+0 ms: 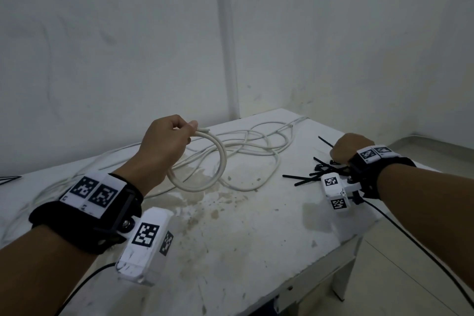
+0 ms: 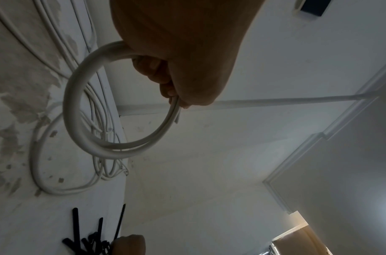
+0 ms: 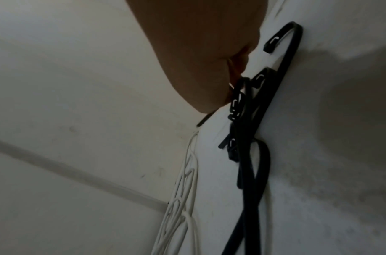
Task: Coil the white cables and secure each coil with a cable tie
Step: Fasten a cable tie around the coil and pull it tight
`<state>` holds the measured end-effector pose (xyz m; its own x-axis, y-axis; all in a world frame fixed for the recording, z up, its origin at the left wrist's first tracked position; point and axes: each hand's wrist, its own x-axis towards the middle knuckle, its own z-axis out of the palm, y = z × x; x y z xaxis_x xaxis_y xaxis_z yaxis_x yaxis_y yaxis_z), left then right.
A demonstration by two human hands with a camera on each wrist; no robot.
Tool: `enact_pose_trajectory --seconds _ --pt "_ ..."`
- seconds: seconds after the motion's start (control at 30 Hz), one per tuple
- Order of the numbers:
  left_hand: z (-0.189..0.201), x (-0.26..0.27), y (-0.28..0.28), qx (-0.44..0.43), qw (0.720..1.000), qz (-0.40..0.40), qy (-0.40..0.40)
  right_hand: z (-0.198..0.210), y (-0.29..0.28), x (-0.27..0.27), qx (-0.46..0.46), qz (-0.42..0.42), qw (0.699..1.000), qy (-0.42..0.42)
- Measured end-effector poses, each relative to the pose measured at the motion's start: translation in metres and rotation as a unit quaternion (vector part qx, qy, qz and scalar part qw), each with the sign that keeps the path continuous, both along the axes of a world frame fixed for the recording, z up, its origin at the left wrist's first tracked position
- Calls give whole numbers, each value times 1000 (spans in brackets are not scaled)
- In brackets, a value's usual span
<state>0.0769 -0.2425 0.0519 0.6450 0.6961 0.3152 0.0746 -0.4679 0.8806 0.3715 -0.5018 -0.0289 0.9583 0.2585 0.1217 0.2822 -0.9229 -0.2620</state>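
Note:
My left hand (image 1: pixel 186 127) is raised above the table and pinches a small coil of thick white cable (image 1: pixel 221 161) at its top; the cut end sticks out past the thumb. In the left wrist view the coil (image 2: pixel 78 107) hangs as a two-turn ring from the fingers (image 2: pixel 163 81). The rest of the white cable (image 1: pixel 256 141) lies in loose tangled loops on the table behind. My right hand (image 1: pixel 348 146) is down on a pile of black cable ties (image 1: pixel 307 177), fingers curled onto one tie (image 3: pixel 238 96); the palm hides the fingertips.
The stained white table (image 1: pixel 230 238) stands in a corner with walls close behind. Its right edge drops to a tiled floor (image 1: pixel 423 277). A white conduit (image 1: pixel 230 46) runs up the wall. A black wire (image 1: pixel 410 241) trails from my right wrist camera.

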Motion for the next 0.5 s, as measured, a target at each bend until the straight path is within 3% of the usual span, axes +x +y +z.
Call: enact_pose_trajectory --seconds 0.2,0.5 --pt "-5 2 -1 -10 1000 -8 -1 13 4 -6 10 -12 998 -53" --pt "-8 -3 9 -17 1000 -1 -1 4 17 7 28 -18 997 -64"
